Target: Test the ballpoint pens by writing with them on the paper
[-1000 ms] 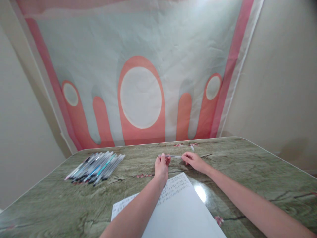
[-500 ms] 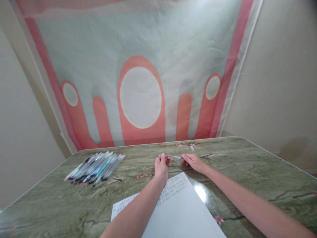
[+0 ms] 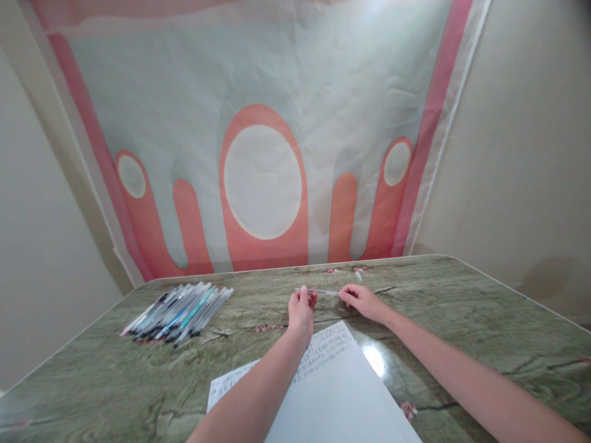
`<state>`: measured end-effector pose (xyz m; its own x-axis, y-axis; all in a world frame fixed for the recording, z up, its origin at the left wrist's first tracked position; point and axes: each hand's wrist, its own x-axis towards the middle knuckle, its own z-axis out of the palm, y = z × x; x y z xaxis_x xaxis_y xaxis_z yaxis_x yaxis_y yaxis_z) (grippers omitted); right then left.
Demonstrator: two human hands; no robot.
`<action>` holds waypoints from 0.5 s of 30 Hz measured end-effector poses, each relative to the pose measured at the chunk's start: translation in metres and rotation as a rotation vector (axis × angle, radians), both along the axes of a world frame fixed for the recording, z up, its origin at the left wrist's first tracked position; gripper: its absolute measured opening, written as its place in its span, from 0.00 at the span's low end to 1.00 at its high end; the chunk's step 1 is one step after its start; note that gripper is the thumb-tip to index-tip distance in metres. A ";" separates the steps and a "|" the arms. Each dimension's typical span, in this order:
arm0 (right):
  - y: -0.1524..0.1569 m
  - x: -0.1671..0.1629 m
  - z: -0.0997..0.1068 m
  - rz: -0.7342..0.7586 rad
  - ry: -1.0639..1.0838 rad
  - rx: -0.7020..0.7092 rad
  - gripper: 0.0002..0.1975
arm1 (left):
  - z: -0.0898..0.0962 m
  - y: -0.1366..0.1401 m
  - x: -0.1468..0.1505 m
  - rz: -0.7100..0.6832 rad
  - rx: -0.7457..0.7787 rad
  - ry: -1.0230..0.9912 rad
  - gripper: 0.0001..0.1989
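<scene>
A thin, clear pen [image 3: 327,292] is held level between my two hands, above the table behind the paper. My left hand [image 3: 301,309] pinches its left part between thumb and fingers. At the pen's right end, my right hand [image 3: 362,301] is closed with thumb and fingertips together; the tip is hidden there. Under my left forearm lies a white sheet of paper [image 3: 337,400], with rows of handwriting along its far part. A pile of pens [image 3: 180,314], mostly clear with dark ends and some blue and teal, rests on the left.
The table [image 3: 92,381] has a wood-grain top printed with pink flowers. A small clear piece [image 3: 359,277], perhaps a pen cap, lies near the back edge beyond my right hand. A red and grey cloth [image 3: 318,123] hangs behind the table, with walls on both sides.
Almost nothing differs. The fingers of my right hand have shifted slightly at the pen's right end, while my left hand keeps its place.
</scene>
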<state>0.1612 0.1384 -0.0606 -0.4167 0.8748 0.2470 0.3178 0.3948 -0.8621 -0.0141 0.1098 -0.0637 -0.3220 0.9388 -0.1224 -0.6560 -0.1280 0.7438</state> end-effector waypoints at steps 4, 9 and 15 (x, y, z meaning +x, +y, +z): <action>0.004 0.000 -0.004 -0.004 0.047 -0.051 0.17 | 0.000 0.000 0.000 0.001 -0.003 0.001 0.07; 0.006 -0.001 -0.007 -0.007 0.079 -0.103 0.18 | 0.001 0.000 0.000 -0.003 -0.009 -0.001 0.07; 0.003 -0.002 -0.003 -0.014 0.017 -0.055 0.22 | 0.002 -0.001 0.000 0.000 -0.011 0.001 0.07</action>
